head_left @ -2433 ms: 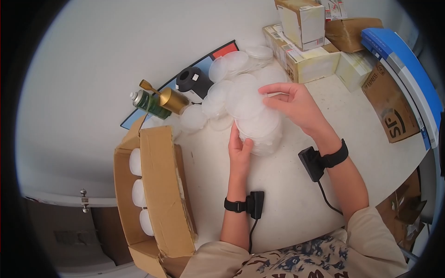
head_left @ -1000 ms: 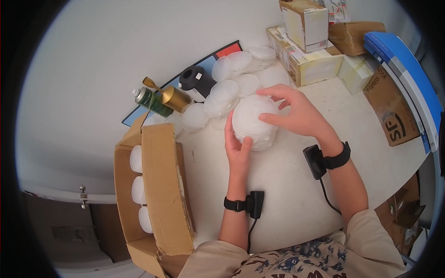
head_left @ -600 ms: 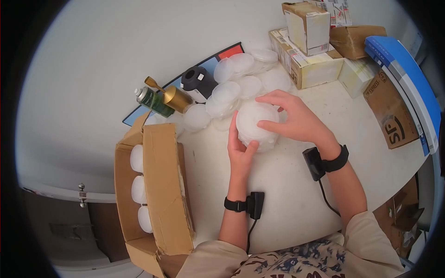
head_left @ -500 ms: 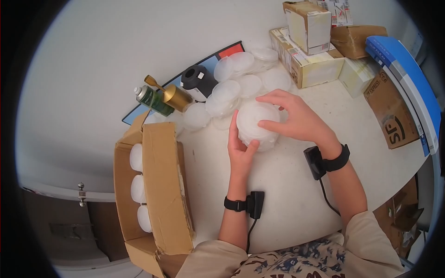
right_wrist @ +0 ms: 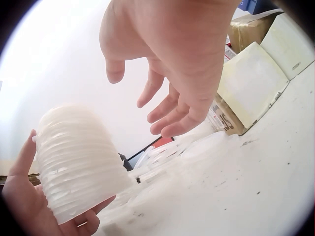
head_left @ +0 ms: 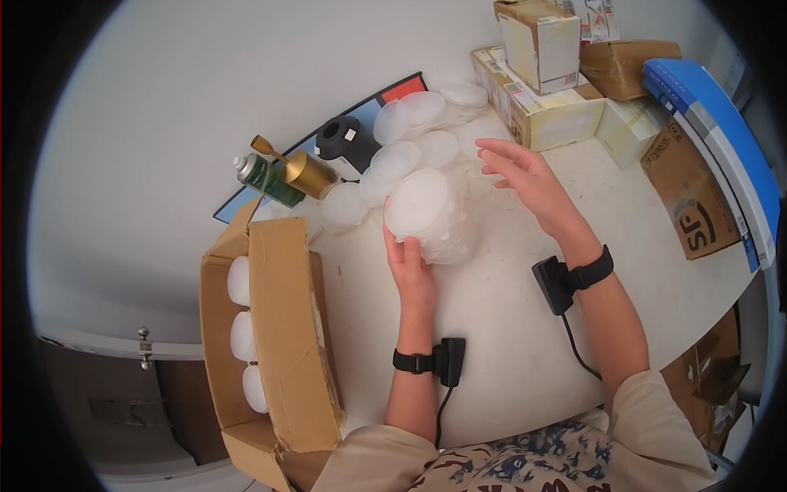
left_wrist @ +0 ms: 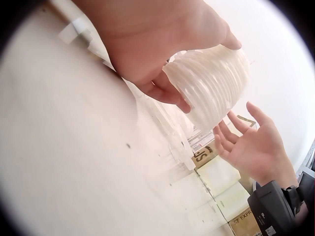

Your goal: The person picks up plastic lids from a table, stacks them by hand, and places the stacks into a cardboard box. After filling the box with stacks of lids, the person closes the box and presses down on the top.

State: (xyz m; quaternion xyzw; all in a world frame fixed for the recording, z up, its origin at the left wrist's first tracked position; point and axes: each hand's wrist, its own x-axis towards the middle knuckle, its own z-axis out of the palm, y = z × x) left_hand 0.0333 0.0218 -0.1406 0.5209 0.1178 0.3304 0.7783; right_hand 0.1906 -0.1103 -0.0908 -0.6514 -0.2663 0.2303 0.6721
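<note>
A stack of round, translucent white plastic lids (head_left: 420, 205) is held in my left hand (head_left: 412, 279), thumb on one side and fingers on the other. In the left wrist view the stack (left_wrist: 211, 86) shows its ridged layered side, with my thumb and fingertips around it. My right hand (head_left: 529, 182) hovers apart to the right with fingers loosely extended, nothing in it. The right wrist view shows that hand (right_wrist: 170, 64) above and beside the tilted lid stack (right_wrist: 78, 162). Behind the stack, more loose lids (head_left: 398, 160) lie in overlapping piles.
On the left an open cardboard box (head_left: 287, 336) contains several white rounded items (head_left: 243, 334). At the back stand a green spray can (head_left: 266, 180), a gold pot (head_left: 307, 174) and a black object (head_left: 346, 146). Parcel boxes (head_left: 566, 123) and an SF carton (head_left: 693, 197) line the right side.
My right hand has let go of the stack and moved up and right, its fingers opening out. The left hand has shifted slightly left with the stack, which now tilts left.
</note>
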